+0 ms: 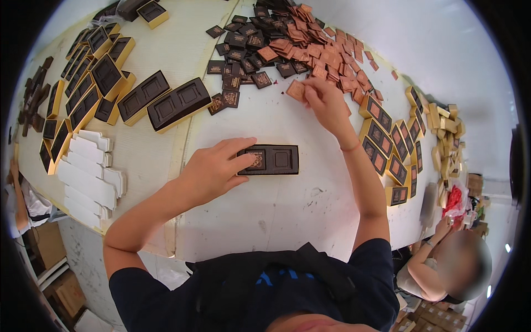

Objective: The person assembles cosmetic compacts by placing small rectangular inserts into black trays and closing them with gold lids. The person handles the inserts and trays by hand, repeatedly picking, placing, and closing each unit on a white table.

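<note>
In front of me lies an open gold-edged box with a black tray of two square wells. A flat dark square sits in its left well; the right well is bare. My left hand grips the box's left end, fingers over the top and thumb along the near side. My right hand pinches a flat copper-brown square by its edge, above the table near the pile's front. Beyond it spreads a heap of dark squares and copper-brown squares.
Boxes with bare trays crowd the left. Stacked white folded cards lie nearer me. Boxes holding squares stand right, beside piled gold boxes. Another person works at the lower right; another person's arm shows at far left.
</note>
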A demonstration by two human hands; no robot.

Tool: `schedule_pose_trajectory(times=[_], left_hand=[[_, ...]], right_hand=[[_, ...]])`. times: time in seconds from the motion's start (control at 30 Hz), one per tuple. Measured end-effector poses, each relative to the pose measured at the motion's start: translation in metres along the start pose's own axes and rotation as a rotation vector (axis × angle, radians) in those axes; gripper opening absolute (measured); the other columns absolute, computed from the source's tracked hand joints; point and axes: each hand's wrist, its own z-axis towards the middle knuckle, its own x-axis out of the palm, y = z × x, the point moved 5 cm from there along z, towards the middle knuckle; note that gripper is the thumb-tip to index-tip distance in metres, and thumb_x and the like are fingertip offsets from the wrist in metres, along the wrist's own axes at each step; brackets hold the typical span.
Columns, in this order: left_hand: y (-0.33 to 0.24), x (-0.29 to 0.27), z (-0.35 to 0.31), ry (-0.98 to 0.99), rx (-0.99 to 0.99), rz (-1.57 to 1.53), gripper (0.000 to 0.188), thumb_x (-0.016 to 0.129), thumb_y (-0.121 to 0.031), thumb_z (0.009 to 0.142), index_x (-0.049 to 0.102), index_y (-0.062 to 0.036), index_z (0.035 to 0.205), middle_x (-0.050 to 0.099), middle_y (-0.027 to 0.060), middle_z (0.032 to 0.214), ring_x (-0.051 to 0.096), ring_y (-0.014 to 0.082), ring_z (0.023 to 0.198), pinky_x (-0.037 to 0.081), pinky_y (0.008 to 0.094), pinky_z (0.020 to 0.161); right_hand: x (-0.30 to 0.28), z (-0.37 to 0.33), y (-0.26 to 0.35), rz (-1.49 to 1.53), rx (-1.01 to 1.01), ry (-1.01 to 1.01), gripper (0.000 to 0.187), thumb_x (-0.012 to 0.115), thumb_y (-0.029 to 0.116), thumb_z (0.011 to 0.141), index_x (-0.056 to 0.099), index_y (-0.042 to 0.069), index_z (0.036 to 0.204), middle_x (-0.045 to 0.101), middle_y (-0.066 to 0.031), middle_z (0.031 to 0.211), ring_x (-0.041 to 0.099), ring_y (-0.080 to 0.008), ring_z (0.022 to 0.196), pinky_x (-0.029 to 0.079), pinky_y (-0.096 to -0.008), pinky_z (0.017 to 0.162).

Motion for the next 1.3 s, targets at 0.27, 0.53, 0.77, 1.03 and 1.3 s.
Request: schedule_pose_trajectory(times=[0.27, 0.53, 0.77, 1.03, 1.3], left_hand=[[0.002, -0.001, 0.0, -0.014, 0.007, -0.042, 0.046, 0.087, -0.011, 0.07, 0.065, -0.01, 0.11, 0.061, 0.0086, 0.135, 0.067, 0.0269, 0.107, 0.06, 0.0348, 0.078], [0.001, -0.001, 0.0, -0.028, -0.015, -0.015, 0.044, 0.087, -0.011, 0.068, 0.061, -0.0088, 0.104, 0.062, 0.0074, 0.133, 0.067, 0.0266, 0.102, 0.059, 0.0341, 0.074], [0.001, 0.0, 0.003, 0.001, -0.002, 0.026, 0.045, 0.087, -0.014, 0.068, 0.057, -0.0075, 0.101, 0.062, 0.0086, 0.134, 0.067, 0.0276, 0.103, 0.058, 0.0354, 0.076], [0.001, -0.002, 0.001, -0.012, 0.005, 0.02, 0.046, 0.087, -0.015, 0.069, 0.057, -0.0082, 0.102, 0.062, 0.0091, 0.133, 0.067, 0.028, 0.105, 0.058, 0.0358, 0.076], [-0.002, -0.002, 0.004, 0.02, -0.004, 0.042, 0.047, 0.088, -0.015, 0.068, 0.056, -0.0079, 0.103, 0.062, 0.0098, 0.133, 0.067, 0.0293, 0.105, 0.058, 0.037, 0.079]], right_hand=[[0.005, -0.064, 0.052, 0.396, 0.219, 0.337, 0.02, 0.064, 0.005, 0.092, 0.07, -0.002, 0.11, 0.068, -0.0032, 0.088, 0.062, -0.0078, 0.074, 0.052, -0.0223, 0.062], [0.004, -0.086, 0.082, 0.076, 0.169, 0.336, 0.023, 0.063, 0.0, 0.089, 0.072, 0.006, 0.109, 0.066, -0.0055, 0.088, 0.062, -0.0135, 0.073, 0.049, -0.025, 0.061], [0.002, -0.09, 0.07, 0.115, 0.084, 0.159, 0.015, 0.066, -0.001, 0.089, 0.071, 0.002, 0.102, 0.068, -0.0068, 0.088, 0.062, -0.011, 0.07, 0.048, -0.0234, 0.061], [0.015, -0.129, 0.061, 0.024, 0.209, 0.075, 0.027, 0.089, 0.02, 0.077, 0.067, 0.004, 0.08, 0.068, -0.0042, 0.079, 0.058, -0.008, 0.06, 0.043, -0.022, 0.05], [0.026, -0.132, 0.09, -0.488, -0.446, 0.203, 0.049, 0.08, 0.019, 0.079, 0.065, 0.004, 0.124, 0.065, -0.0104, 0.13, 0.054, -0.032, 0.13, 0.042, -0.0519, 0.108]])
